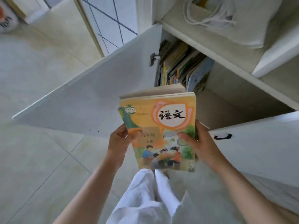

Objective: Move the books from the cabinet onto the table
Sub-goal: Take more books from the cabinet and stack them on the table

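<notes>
I hold a small stack of books (161,126) in front of me, above the floor; the top one has an orange and green cover with children drawn on it. My left hand (120,141) grips its left edge and my right hand (199,143) grips its right edge, thumbs on the cover. Behind the stack, the white cabinet (234,97) stands open, with several more books (182,67) upright in the left part of its lower compartment. No table is in view.
The cabinet's left door (90,97) swings wide open to my left. A right door with a black handle (222,136) stands open at my right. A white bag with cords (226,18) lies on the upper shelf. My legs in white trousers (145,199) are below, on a tiled floor.
</notes>
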{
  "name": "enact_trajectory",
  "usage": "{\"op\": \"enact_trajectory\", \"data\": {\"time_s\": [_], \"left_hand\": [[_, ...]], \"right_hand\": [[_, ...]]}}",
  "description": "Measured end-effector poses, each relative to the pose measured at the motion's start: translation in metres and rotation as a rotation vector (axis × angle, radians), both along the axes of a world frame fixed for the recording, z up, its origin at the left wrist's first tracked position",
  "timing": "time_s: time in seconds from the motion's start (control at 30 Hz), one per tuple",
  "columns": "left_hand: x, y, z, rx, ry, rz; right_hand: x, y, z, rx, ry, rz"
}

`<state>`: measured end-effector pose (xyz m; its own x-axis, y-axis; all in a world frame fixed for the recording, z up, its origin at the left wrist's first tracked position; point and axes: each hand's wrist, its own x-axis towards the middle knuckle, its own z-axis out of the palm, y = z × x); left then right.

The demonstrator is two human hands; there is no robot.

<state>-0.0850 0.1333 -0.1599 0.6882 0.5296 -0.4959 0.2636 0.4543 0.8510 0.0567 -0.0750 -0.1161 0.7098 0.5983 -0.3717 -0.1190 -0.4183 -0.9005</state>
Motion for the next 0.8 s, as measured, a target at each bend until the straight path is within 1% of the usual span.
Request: {"op": "enact_trajectory", "data": {"time_s": [0.07, 0.13, 0.33, 0.5, 0.67, 0.8], "left_hand": [[-0.017, -0.009, 0.027, -0.029, -0.002, 0.07], [-0.028, -0.018, 0.05, -0.019, 0.018, 0.155], [-0.058, -0.049, 0.09, 0.124, 0.084, 0.325], [-0.1, -0.095, 0.109, 0.316, 0.067, 0.36], [-0.135, -0.146, 0.118, 0.422, 0.154, 0.484], [-0.171, -0.185, 0.12, 0.471, 0.174, 0.709]], "right_hand": [[-0.017, 0.002, 0.014, 0.03, 0.08, -0.027], [-0.029, 0.002, 0.026, 0.031, 0.152, -0.059], [-0.037, 0.004, 0.039, 0.046, 0.364, -0.037], [-0.042, 0.001, 0.054, 0.025, 0.522, 0.064], [-0.061, 0.001, 0.065, -0.061, 0.424, 0.234], [-0.091, 0.006, 0.08, -0.113, 0.305, 0.445]]}}
